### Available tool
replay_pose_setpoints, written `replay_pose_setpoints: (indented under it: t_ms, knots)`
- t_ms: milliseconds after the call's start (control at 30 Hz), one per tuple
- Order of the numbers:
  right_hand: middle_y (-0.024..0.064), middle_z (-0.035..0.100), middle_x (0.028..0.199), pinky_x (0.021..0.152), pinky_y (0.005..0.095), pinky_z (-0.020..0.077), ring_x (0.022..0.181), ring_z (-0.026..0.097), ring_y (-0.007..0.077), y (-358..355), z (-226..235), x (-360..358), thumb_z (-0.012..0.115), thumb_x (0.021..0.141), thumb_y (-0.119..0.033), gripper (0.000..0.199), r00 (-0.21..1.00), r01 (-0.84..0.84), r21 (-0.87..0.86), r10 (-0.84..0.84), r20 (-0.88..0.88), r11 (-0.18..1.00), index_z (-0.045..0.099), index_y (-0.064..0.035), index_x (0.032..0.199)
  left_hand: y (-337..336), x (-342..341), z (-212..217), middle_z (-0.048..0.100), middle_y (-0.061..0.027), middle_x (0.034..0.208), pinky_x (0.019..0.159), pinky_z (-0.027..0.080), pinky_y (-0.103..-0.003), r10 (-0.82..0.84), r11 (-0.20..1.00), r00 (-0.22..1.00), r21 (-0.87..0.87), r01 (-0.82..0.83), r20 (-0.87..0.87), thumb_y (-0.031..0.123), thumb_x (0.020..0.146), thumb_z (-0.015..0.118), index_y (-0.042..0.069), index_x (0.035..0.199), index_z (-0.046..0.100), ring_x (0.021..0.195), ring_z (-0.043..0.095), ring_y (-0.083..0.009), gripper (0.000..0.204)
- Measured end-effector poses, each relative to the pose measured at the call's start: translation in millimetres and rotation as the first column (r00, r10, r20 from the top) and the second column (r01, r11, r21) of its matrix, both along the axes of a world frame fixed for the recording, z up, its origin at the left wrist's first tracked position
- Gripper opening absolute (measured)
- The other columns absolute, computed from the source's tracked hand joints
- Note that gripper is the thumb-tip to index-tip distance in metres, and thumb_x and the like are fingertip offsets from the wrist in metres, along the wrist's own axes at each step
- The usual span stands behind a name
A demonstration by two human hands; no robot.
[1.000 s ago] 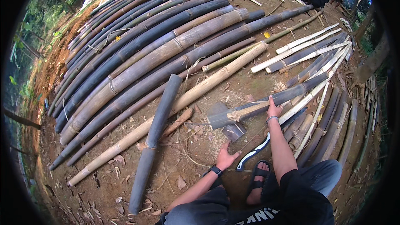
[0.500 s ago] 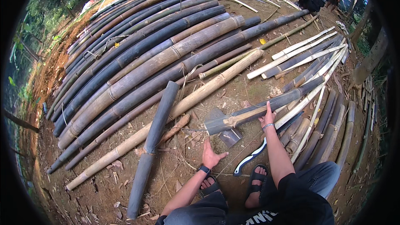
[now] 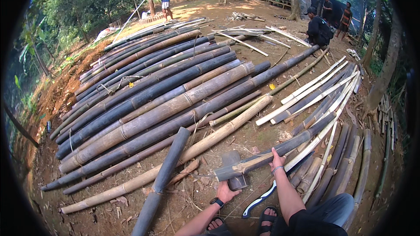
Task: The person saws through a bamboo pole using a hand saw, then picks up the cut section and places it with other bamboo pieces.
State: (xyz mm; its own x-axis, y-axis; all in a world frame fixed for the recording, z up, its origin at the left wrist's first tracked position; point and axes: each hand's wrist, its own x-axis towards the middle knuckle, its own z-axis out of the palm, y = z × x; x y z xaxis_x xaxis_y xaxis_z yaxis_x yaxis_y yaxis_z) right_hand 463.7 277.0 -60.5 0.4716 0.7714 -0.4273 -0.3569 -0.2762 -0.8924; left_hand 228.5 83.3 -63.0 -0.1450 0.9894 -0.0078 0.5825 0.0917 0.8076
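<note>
A dark bamboo pole [image 3: 288, 145] with a split, pale strip along its near end lies slanting in front of me. My right hand [image 3: 277, 161] grips its near side, fingers reaching over the top. Just below the pole's near end is my left hand [image 3: 226, 191], open with its thumb apart; its fingertips are partly hidden at the pole's underside. Beneath the pole sits a flat dark grey piece [image 3: 237, 183], partly covered. A saw with a curved white-and-black handle [image 3: 259, 200] rests on the ground between my hands and feet.
A large stack of bamboo poles [image 3: 144, 116] fills the left. A thick dark bamboo length [image 3: 164, 175] lies across a pale pole [image 3: 197, 147]. Split pale strips [image 3: 317, 78] and cut bamboo pieces [image 3: 339, 161] lie right. A crouching person [image 3: 318, 30] is beyond, with others farther back.
The view has tilted up, showing more of the far ground and people. My left hand has moved in from beside the pole's near end to just beneath it. My right hand keeps its grip.
</note>
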Motion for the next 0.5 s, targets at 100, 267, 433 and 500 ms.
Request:
replay_pose_setpoints:
  t_ms: [100, 267, 433, 500]
  knots:
    - [0.0118, 0.054, 0.125, 0.076, 0.056, 0.0482, 0.107, 0.06, 0.03, -2, -2, 0, 0.079, 0.08, -0.026, 0.07, 0.999, -0.029, -0.017, 0.028, -0.03, 0.999, 0.036, -0.0122, 0.133, -24, 6, -4, 0.049, -0.0302, 0.132, 0.104, 0.041, -0.044, 0.067, 0.995, 0.998, 0.081, -0.067, 0.004, 0.047, 0.064, 0.083, -0.008, 0.134, 0.04, 0.12, 0.05, -0.043, 0.098]
    - [0.0143, 0.05, 0.131, 0.089, 0.0611, 0.0435, 0.115, 0.056, 0.0355, -4, -1, 17, 0.077, 0.082, -0.031, 0.07, 0.997, -0.05, -0.021, 0.049, -0.061, 0.999, 0.034, -0.012, 0.135, -74, -3, 18, 0.049, -0.0237, 0.134, 0.106, 0.039, -0.043, -0.003, 0.994, 0.999, 0.11, 0.007, -0.039, 0.037, 0.077, 0.073, -0.002, 0.132, 0.046, 0.124, 0.047, -0.04, 0.073]
    - [0.0185, 0.044, 0.137, 0.098, 0.0586, 0.0387, 0.125, 0.048, 0.0372, -26, 15, 0, 0.073, 0.081, -0.05, 0.083, 0.972, -0.168, -0.051, 0.157, -0.173, 0.985, 0.031, -0.0093, 0.14, -79, -70, 90, 0.052, -0.0218, 0.128, 0.103, 0.04, -0.044, -0.034, 0.973, 0.971, 0.212, 0.086, -0.238, 0.03, 0.077, 0.071, 0.0, 0.127, 0.05, 0.119, 0.05, -0.0383, 0.062]
    - [0.0199, 0.043, 0.137, 0.098, 0.0538, 0.0399, 0.124, 0.048, 0.0355, -41, 7, 11, 0.071, 0.08, -0.055, 0.088, 0.975, -0.175, -0.058, 0.165, -0.148, 0.983, 0.03, -0.0066, 0.141, -59, -89, 121, 0.052, -0.0217, 0.127, 0.104, 0.04, -0.044, -0.1, 0.97, 0.938, 0.178, 0.166, -0.331, 0.03, 0.077, 0.07, 0.001, 0.126, 0.051, 0.12, 0.05, -0.038, 0.06]
